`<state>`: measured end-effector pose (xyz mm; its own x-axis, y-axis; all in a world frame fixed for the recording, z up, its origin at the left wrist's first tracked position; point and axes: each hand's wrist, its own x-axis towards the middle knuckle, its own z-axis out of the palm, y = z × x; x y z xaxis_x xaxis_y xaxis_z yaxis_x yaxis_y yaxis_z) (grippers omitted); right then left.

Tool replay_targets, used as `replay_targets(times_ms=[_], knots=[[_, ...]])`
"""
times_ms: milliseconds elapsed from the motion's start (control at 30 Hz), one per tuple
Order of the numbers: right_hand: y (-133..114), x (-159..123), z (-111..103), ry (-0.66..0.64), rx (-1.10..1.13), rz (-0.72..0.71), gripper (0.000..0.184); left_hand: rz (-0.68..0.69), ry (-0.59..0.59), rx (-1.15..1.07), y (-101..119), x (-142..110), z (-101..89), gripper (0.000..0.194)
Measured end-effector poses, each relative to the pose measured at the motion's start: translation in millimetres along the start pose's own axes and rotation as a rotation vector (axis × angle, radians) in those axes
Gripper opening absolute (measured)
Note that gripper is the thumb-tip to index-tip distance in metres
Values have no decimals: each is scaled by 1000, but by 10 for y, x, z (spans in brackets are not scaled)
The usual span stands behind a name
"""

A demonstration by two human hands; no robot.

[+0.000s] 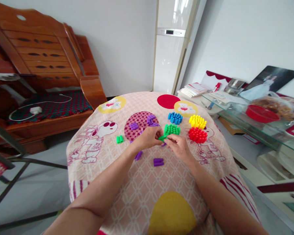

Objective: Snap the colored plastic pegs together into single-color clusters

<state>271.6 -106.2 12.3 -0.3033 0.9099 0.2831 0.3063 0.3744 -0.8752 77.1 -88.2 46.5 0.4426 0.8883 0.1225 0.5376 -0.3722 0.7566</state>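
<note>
My left hand point(150, 137) and my right hand point(179, 147) meet over the middle of the table, fingers pinched on a small green plastic piece point(163, 137) between them. Just beyond the fingers stands a cluster of green plastic pegs point(172, 129). Behind and to the right are similar clusters in blue point(175, 117), yellow point(198, 121) and red point(197, 134). Purple pieces point(158, 162) lie nearer me, with more purple pieces point(151, 119) past my left hand; some are partly hidden by it. A green piece point(119, 139) lies alone at the left.
A patterned cloth point(147, 186) covers the round table. At the left is a wooden bench point(46, 65) with a white charger point(35, 110). On the right, a glass shelf point(235, 112) holds a red bowl point(262, 113) and papers. A tall white cabinet unit point(170, 49) stands behind.
</note>
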Motion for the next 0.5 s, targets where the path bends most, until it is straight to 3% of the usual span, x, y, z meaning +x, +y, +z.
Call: replay_targets(times_ms=[100, 200, 300, 400, 500], knots=[[59, 26, -87, 126, -49, -14, 25, -2, 93, 94, 7, -4, -76, 18], [128, 59, -220, 248, -217, -45, 25, -87, 230, 214, -83, -103, -417, 20], [193, 83, -309, 231, -414, -46, 23, -254, 293, 363, -271, -267, -811, 20], [262, 104, -309, 182, -549, -6, 22, -424, 272, 561, -477, -416, -1060, 20], [337, 134, -259, 163, -608, 3, 19, -525, 159, 662, -618, -493, -1142, 25]])
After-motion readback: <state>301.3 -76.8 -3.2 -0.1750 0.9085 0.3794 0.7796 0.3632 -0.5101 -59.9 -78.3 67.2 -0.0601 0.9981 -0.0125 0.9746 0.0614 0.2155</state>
